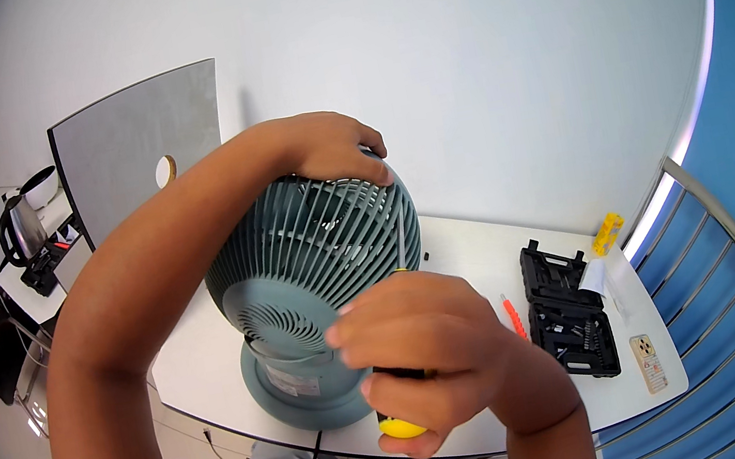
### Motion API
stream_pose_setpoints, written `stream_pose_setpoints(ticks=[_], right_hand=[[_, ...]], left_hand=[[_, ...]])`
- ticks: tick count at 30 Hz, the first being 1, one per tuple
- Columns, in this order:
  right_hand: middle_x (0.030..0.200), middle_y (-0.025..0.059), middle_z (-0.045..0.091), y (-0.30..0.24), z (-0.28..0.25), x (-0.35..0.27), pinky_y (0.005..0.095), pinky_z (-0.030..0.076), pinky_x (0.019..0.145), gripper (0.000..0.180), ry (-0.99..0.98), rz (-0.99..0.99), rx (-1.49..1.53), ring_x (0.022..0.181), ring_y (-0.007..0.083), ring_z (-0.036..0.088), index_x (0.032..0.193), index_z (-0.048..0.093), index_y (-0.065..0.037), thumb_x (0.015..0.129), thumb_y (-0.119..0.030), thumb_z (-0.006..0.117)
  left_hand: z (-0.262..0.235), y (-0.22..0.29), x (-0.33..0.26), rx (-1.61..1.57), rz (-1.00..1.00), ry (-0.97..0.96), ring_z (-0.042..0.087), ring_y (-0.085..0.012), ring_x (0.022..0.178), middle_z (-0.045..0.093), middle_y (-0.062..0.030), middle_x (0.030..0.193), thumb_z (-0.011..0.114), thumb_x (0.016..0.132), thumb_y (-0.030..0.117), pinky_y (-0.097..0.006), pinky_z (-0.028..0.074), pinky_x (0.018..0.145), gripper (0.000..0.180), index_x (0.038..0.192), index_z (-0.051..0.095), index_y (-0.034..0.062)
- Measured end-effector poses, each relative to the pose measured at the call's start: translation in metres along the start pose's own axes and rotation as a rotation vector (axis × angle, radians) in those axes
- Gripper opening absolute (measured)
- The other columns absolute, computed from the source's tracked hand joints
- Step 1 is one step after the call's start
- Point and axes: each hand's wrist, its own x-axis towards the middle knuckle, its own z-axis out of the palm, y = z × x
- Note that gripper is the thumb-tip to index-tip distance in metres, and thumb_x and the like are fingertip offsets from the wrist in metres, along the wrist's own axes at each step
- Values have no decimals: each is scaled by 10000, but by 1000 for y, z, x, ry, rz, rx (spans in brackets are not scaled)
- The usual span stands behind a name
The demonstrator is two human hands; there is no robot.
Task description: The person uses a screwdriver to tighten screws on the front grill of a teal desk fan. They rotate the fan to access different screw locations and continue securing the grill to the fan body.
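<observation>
Fan: a round grey-green fan (296, 271) stands on its base near the front edge of the table, its ribbed back turned to the person.
Screwdriver: a screwdriver (403, 361) with a black and yellow handle points its thin metal tip up at the fan's grille.
Right hand: the right hand (428, 347) is closed tight around the screwdriver handle, just in front of the fan.
Left hand: the left hand (329, 148) lies on top of the fan, fingers curled over the grille, holding it. The arm comes up from the lower left, bent at the elbow.
Table: a white table (481, 259) carries the fan.
Tool case: an open black tool case (567, 312) lies to the right, with an orange tool (513, 315) beside it.
Other bits: a yellow thing (607, 232) and a small card (647, 361) sit near the right end.
Room: a white wall is behind, and a grey board (136, 142) leans on it.
Far left: a kettle (19, 230) stands on a side counter.
Right side: a blue wall and a metal rail.
</observation>
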Motion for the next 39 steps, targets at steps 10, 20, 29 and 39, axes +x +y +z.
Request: stream_pose_setpoints(ticks=[10,20,29,39], right_hand=[[702,19,460,-6,-30,26,364,403,550,268,-536,206,167,622,225,502,870,550,-107,643,-186,670],[916,65,566,-10,35,-21,372,492,664,192,288,-36,-330,748,217,579,966,550,-104,979,-295,560],[980,101,577,-13,7,-3,444,577,777,183,-18,-55,-211,858,289,637,915,593,-82,766,-36,688],[900,110,620,-5,-6,6,412,577,735,159,-283,138,106,796,295,660,852,554,-85,830,-179,680]], left_hand=[[-2,3,-1,11,5,-9,539,-374,1247,582,-223,1333,578,831,523,-436,405,1070,667,1319,600,68],[-1,3,-1,-4,2,-3,548,-368,1237,591,-221,1320,588,827,521,-432,410,1066,667,1307,610,59],[-2,2,-4,-19,7,1,549,-369,1231,590,-229,1316,586,836,515,-431,410,1062,653,1305,610,60],[-1,2,-4,-1,6,1,538,-369,1243,582,-221,1329,572,841,527,-434,403,1069,653,1307,607,70]])
